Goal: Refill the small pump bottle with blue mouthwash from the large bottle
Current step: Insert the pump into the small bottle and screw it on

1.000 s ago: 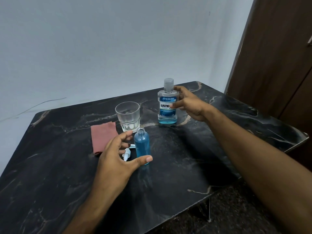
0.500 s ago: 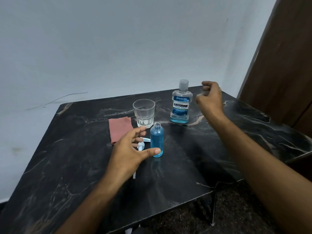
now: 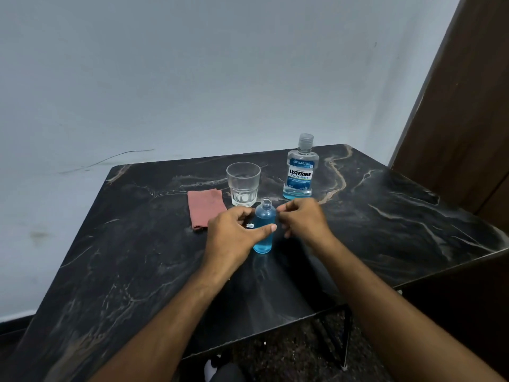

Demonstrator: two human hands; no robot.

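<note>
The small bottle (image 3: 264, 226) stands upright mid-table, its neck uncapped, nearly full of blue liquid. My left hand (image 3: 234, 235) wraps it from the left, thumb across its front and fingers behind. A white bit of the pump head (image 3: 250, 225) peeks out between my fingers and the bottle; the rest is hidden. My right hand (image 3: 303, 220) hovers just right of the bottle with fingers loosely curled and nothing in them. The large mouthwash bottle (image 3: 301, 169) stands capped behind, with a low layer of blue at its bottom.
An empty clear glass (image 3: 243, 184) stands just behind the small bottle. A folded reddish cloth (image 3: 205, 208) lies to its left. The dark marble table (image 3: 137, 257) ends close to me and at the right, near a brown door (image 3: 468, 119).
My right hand let go of the large bottle and came down beside the small bottle. My left hand closed in on the small bottle. The camera view shifted back.
</note>
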